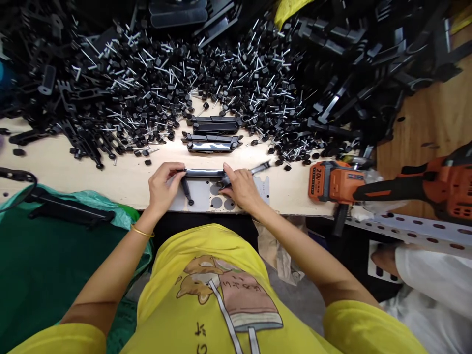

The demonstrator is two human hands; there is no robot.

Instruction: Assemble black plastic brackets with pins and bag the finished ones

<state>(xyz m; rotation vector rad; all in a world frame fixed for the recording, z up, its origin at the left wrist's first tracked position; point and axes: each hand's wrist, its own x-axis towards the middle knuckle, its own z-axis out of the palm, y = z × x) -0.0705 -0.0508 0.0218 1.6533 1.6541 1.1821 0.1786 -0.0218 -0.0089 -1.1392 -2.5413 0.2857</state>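
Observation:
A long black plastic bar (204, 173) lies level between my two hands, just above a grey metal plate (199, 196) with round holes. The fingers of my left hand (164, 186) pinch its left end, where a short black arm (186, 189) hangs down toward me. My right hand (241, 187) grips the other end with the thumb on top. From behind my right fingers another black arm (261, 167) sticks out to the right; how it joins the bar is hidden. Beyond my hands lie black bar assemblies (214, 142) in a stack.
A heap of black knobs with metal pins (155, 83) covers the back, with black plastic arms (342, 98) at right. An orange 20V battery tool (332, 182) lies right. A green bag (73, 265) sits left. Another person's white clothing (435, 280) shows lower right.

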